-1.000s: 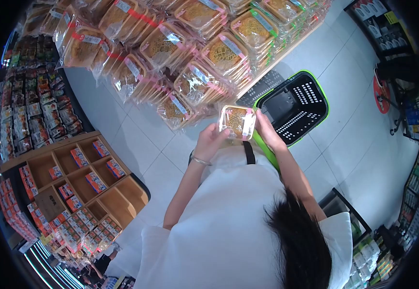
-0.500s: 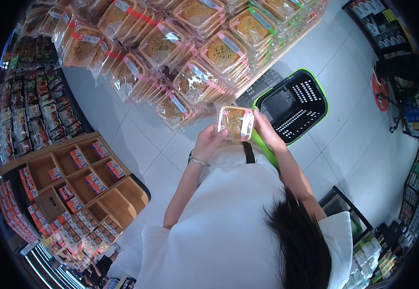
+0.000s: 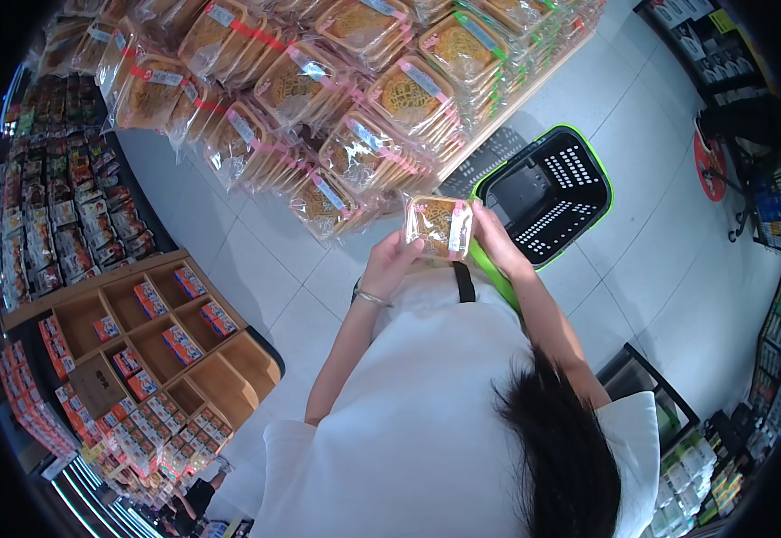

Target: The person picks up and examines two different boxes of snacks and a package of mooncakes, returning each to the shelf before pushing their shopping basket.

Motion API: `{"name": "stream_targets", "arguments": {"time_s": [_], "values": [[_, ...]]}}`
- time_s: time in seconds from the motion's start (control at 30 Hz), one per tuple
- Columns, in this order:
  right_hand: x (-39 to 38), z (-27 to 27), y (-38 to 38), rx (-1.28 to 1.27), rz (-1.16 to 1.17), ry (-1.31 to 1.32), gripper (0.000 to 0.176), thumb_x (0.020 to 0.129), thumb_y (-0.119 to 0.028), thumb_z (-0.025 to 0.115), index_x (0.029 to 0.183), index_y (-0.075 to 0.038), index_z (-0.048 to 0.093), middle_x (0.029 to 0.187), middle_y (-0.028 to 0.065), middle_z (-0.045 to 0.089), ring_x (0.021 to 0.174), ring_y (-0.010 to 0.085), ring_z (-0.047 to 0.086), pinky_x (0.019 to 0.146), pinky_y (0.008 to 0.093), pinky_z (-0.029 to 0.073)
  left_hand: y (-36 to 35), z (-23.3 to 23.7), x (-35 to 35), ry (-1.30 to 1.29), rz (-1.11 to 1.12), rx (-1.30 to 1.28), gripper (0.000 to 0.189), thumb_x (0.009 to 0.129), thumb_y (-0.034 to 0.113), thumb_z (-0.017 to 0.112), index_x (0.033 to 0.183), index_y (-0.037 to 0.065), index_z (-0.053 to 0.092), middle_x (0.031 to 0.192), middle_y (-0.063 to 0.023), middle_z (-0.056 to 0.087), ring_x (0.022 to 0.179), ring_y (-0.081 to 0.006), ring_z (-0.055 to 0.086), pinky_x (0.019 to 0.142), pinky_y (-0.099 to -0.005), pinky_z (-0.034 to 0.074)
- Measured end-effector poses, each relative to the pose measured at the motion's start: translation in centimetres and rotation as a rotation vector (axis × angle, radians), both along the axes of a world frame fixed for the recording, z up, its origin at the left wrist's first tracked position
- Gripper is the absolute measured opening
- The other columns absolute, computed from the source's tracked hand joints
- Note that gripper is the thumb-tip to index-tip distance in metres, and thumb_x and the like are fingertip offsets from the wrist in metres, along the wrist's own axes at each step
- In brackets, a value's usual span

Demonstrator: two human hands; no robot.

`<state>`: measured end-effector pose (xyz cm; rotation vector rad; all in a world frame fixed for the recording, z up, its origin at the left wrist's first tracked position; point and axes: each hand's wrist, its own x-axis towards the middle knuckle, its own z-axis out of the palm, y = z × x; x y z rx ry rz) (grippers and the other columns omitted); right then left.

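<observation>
Between the 2 hands, the mooncake pack [image 3: 439, 227] is gripped by the left hand [image 3: 392, 262] and right hand [image 3: 496, 242].

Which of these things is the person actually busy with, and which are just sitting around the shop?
In hand:
- wrapped pastry pack, held between left hand and right hand

Just about:
- stacked pastry packs on the display
- black basket with green rim, beside the right arm
- wooden shelf of small boxes
</observation>
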<state>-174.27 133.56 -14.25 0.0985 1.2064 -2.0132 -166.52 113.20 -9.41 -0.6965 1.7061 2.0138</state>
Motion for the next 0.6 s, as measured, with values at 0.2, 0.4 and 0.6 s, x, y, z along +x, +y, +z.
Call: {"name": "stream_targets", "arguments": {"time_s": [0.2,0.4,0.6], "values": [[0.19,-0.82,0.03,-0.033,-0.026,-0.009,0.056,0.103,-0.045,0.038,0.122,0.004,0.055,0.115,0.0065,0.062,0.106,0.0113,0.055,0.096,0.028,0.041,0.39,0.32,-0.07,0.013,0.006,0.001,0.036,0.095,0.023,0.06,0.125,0.003,0.057,0.109,-0.0007,0.065,0.093,-0.0069,0.061,0.082,-0.0247,0.051],[0.07,-0.46,0.01,-0.045,-0.036,-0.022,0.055,0.103,-0.044,0.039,0.123,0.005,0.054,0.117,0.0073,0.061,0.107,0.0121,0.055,0.098,0.0289,0.041,0.3,0.15,-0.14,0.004,-0.003,0.005,0.039,0.095,0.019,0.06,0.129,0.0,0.052,0.114,-0.0039,0.063,0.099,-0.0102,0.061,0.084,-0.0267,0.053],[-0.11,-0.52,-0.07,-0.067,-0.028,-0.036,0.056,0.103,-0.043,0.038,0.124,0.006,0.053,0.121,0.0089,0.06,0.111,0.0133,0.054,0.101,0.03,0.039,0.18,-0.15,-0.17,-0.005,0.0,0.012,0.039,0.096,0.018,0.059,0.13,0.0,0.052,0.114,-0.0039,0.063,0.099,-0.0097,0.061,0.084,-0.0262,0.052]]}}
